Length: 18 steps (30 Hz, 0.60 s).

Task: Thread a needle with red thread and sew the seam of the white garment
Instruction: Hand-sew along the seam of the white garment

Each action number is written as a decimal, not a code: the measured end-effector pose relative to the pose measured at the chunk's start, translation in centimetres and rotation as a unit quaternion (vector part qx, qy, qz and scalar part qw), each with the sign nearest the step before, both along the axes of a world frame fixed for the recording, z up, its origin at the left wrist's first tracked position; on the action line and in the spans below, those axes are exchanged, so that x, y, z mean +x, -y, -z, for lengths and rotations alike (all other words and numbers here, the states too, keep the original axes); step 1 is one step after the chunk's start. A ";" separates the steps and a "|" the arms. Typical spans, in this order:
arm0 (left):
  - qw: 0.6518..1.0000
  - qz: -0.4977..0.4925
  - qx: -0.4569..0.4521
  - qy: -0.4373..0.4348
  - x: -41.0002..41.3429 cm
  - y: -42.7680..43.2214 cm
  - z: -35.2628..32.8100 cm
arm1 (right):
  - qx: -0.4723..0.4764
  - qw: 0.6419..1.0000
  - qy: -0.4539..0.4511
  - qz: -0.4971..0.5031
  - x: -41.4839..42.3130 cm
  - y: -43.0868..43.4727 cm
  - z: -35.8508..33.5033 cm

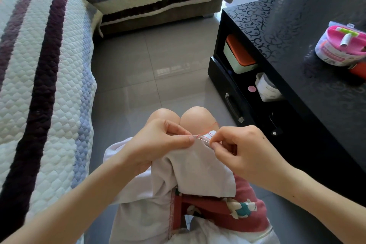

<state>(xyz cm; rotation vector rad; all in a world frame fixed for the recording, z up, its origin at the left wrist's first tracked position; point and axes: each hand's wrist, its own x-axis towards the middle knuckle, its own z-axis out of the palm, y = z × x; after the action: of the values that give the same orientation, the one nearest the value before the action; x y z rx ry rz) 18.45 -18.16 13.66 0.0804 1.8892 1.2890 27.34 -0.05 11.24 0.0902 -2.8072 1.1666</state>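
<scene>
The needle (204, 140), thin, stiff and slippery, is pinched at its right end by the right hand (243, 150). Its long axis lies crosswise, tip judged toward the left hand (160, 140), by which the soft white garment (198, 168) is pinched beside the seam, over the lap. Red thread (211, 133) is looped just above.

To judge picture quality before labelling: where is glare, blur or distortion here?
Head view: bright glare on the floor tiles and glossy black table; wide-angle bending toward the edges; centre sharp, yet the needle shows only as a thin line.
</scene>
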 end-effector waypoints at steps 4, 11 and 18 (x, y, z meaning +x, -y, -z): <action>1.000 -0.002 -0.004 -0.005 0.0 -0.1 -0.1 | -0.002 1.000 0.006 0.007 -0.1 0.1 0.0; 1.000 -0.004 -0.001 -0.001 -0.1 -0.1 0.0 | 0.000 1.000 0.003 -0.005 -0.3 0.1 -0.1; 1.000 0.000 -0.008 -0.015 -0.1 -0.2 0.2 | 0.019 1.000 0.005 -0.010 -0.5 0.3 -0.1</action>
<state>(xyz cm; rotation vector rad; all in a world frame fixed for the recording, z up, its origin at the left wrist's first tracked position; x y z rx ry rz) 18.34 -17.99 13.47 0.0911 1.9253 1.2782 26.87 -0.32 11.36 0.1162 -2.8435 1.1223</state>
